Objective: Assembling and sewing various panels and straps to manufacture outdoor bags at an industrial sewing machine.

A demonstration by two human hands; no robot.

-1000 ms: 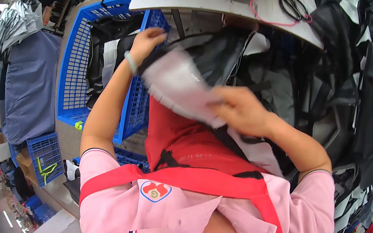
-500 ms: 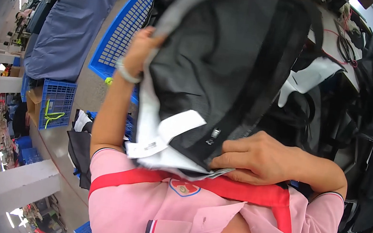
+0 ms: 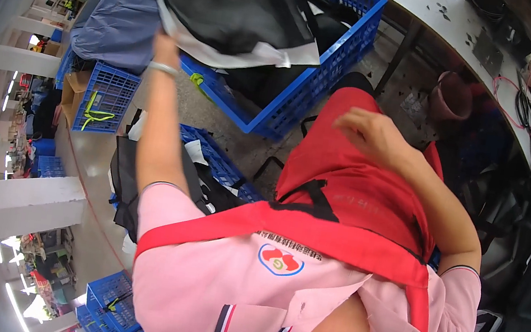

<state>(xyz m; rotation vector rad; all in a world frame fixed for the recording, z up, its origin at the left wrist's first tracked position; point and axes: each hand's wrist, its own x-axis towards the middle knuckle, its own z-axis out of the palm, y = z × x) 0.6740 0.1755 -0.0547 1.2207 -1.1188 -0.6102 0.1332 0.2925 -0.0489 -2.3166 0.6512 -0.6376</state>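
In my outstretched left hand is the edge of an unfinished black backpack piece with a white-grey border. My fingers are closed at its left edge and partly hidden by it. The piece is tilted over a blue plastic crate, which has other black pieces in it. My right hand hovers over the red apron on my lap, holding nothing. Its fingers are loosely bent and a little apart, slightly blurred.
A white worktable with black scraps stands at the far right, a reddish bucket beneath it. A second blue crate with black and white pieces sits left of my lap. Grey-blue cloth covers a stack at the left. Black material hangs at right.
The backpack piece has moved from in front of my chest, forward and left to over the crate. My right hand has let go of its near edge and now hovers over my lap.
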